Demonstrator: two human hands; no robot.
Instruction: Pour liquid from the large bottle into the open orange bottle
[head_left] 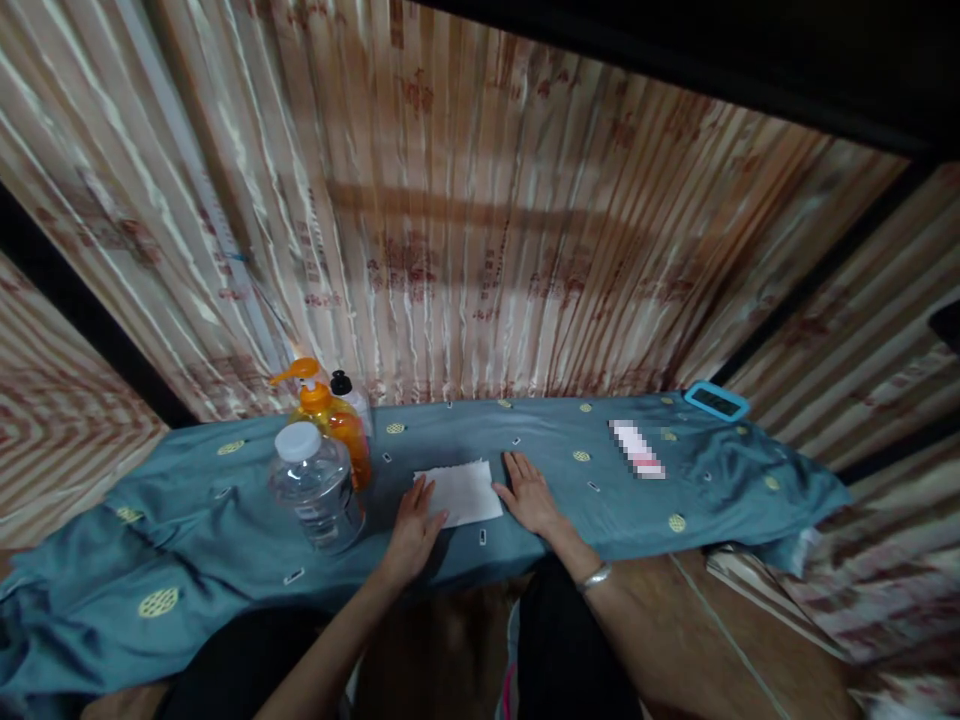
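Observation:
A white rectangular sheet (466, 494), which looks like a paper towel or cloth with one uneven edge, lies flat on the teal cloth-covered table in front of me. My left hand (414, 525) rests at its left edge, fingers stretched out and fingertips on the sheet. At the right edge, my right hand (527, 495) lies flat on the table covering, fingers extended, with the thumb close to the sheet. Neither hand grips anything. A silver bracelet (597, 576) circles my right wrist.
Left of my hands stand a clear jar with a white lid (319, 495), an orange pump bottle (341, 425) and a black-capped bottle (352, 395). A blurred pink-and-white item (637, 450) and a blue-framed digital clock (716, 401) lie rightward. Patterned curtains (450, 250) hang behind.

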